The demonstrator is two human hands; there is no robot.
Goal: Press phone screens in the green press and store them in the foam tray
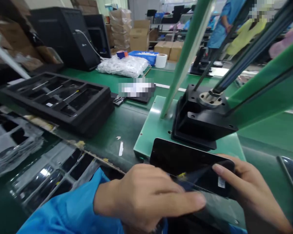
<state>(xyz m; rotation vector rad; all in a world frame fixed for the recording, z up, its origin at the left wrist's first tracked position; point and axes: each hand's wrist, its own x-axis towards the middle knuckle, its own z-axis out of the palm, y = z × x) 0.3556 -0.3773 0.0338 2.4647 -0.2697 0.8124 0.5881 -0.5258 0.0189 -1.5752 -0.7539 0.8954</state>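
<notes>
A black phone-screen panel [175, 156] with a thin light edge and a small white label is tilted up in front of me. My right hand [249, 182] grips its right end, thumb across the face and fingers behind. Along its lower edge lies loose clear film [219, 203], with a small yellow tab showing near the middle. My left hand [148, 195] is curled just in front of the panel's lower left, one finger reaching rightward over the film. What its fingertips hold, if anything, is hidden.
Behind the panel stands a press fixture with a black block [202, 120] on a light green base [148, 130]. Left are a stacked black foam tray [88, 107] and clear trays of dark panels [63, 169]. Another panel [291, 172] lies far right. A person [222, 26] stands beyond.
</notes>
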